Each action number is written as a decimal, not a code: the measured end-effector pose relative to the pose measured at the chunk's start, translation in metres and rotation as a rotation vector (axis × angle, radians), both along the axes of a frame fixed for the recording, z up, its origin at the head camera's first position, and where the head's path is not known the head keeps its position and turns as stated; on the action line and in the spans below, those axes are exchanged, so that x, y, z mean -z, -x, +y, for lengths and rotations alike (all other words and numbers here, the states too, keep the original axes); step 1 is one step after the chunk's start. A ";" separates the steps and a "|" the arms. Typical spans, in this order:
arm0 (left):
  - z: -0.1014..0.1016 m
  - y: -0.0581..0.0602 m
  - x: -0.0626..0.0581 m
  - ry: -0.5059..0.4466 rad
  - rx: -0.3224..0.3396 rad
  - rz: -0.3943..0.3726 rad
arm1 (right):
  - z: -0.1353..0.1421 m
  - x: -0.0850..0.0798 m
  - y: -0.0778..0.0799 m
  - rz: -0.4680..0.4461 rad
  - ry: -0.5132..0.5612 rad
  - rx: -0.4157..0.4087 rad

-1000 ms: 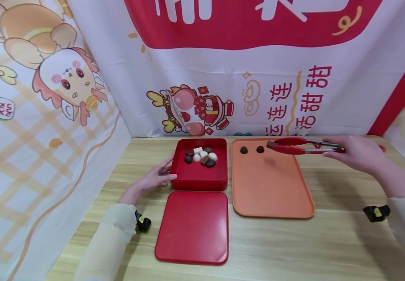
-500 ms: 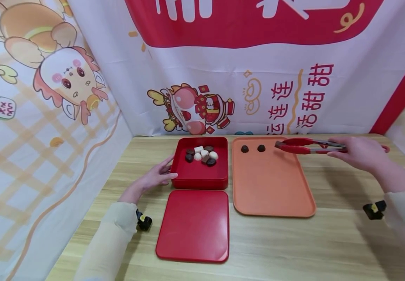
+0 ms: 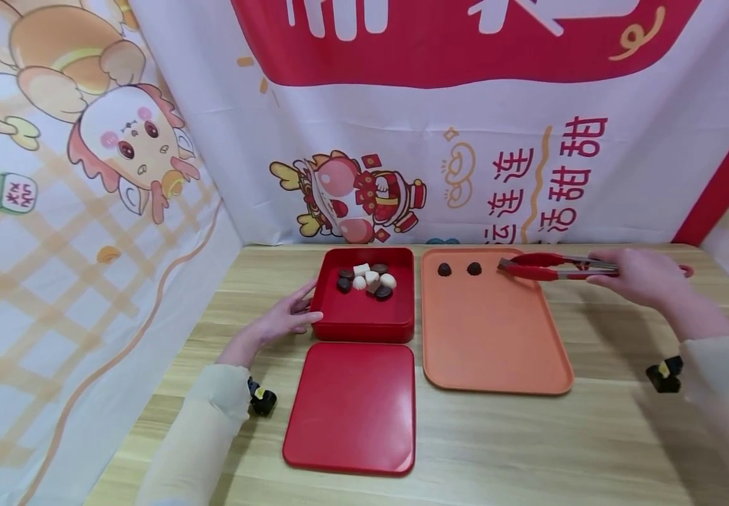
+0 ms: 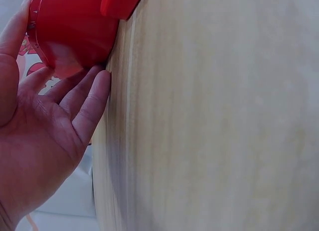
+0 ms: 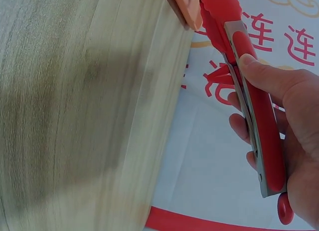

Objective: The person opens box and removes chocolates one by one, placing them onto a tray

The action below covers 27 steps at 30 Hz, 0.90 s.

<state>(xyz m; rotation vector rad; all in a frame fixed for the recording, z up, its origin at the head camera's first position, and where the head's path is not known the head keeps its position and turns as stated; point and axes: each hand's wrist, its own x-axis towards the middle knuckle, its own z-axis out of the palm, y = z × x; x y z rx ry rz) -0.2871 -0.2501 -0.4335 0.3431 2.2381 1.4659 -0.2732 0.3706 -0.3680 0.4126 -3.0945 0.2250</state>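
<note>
My right hand (image 3: 636, 274) grips a pair of red-and-steel tongs (image 5: 259, 116), thumb on the upper arm and fingers below. At their tips sits a small dark brown piece (image 3: 504, 264), apparently chocolate, over the far right part of the orange tray (image 3: 497, 337); whether it touches the tray I cannot tell. Two dark chocolates (image 3: 444, 269) stand in a row to its left. My left hand (image 3: 285, 316) rests against the left side of a red box (image 3: 364, 332), fingers extended along its wall as the left wrist view shows. White and brown chocolates (image 3: 372, 279) lie inside the box.
A flat red lid (image 3: 351, 407) lies in front of the box. The wooden table (image 3: 497, 450) ends at the back against a printed cloth (image 3: 351, 112), and another cloth hangs at the left. Tray and box stand close together.
Over the last second the tongs with the dark chocolate have shifted slightly right, away from the two chocolates on the tray. My left hand stays at the box, and the head view has drifted a little.
</note>
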 end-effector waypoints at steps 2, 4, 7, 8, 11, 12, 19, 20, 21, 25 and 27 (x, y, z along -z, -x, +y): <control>0.000 0.000 0.000 0.003 0.001 0.003 | 0.000 0.000 0.000 -0.017 -0.005 0.004; 0.000 0.000 0.001 0.005 -0.002 0.006 | -0.001 0.001 0.001 -0.035 -0.009 0.004; 0.001 0.000 0.001 0.006 -0.004 0.005 | -0.002 0.001 0.002 -0.057 -0.012 0.005; 0.001 0.000 0.001 0.006 -0.004 0.004 | -0.002 0.001 0.002 -0.059 -0.014 0.005; 0.001 0.000 0.001 0.001 -0.003 -0.002 | -0.003 0.001 0.003 -0.063 -0.017 0.002; 0.001 0.000 0.000 0.000 -0.002 -0.004 | -0.003 0.001 0.003 -0.064 -0.017 0.001; 0.003 0.000 -0.001 -0.020 -0.003 -0.018 | -0.002 0.001 0.004 -0.067 -0.015 -0.005; 0.003 0.000 -0.001 -0.025 -0.003 -0.021 | -0.001 0.001 0.004 -0.068 -0.013 -0.005; 0.003 0.000 -0.001 -0.029 -0.004 -0.023 | -0.001 0.001 0.004 -0.069 -0.010 -0.002; 0.002 0.000 0.000 -0.020 -0.005 -0.020 | 0.000 0.000 0.004 -0.061 0.026 0.017; 0.001 0.000 0.000 -0.011 -0.007 -0.015 | 0.000 -0.003 0.003 -0.053 0.051 0.029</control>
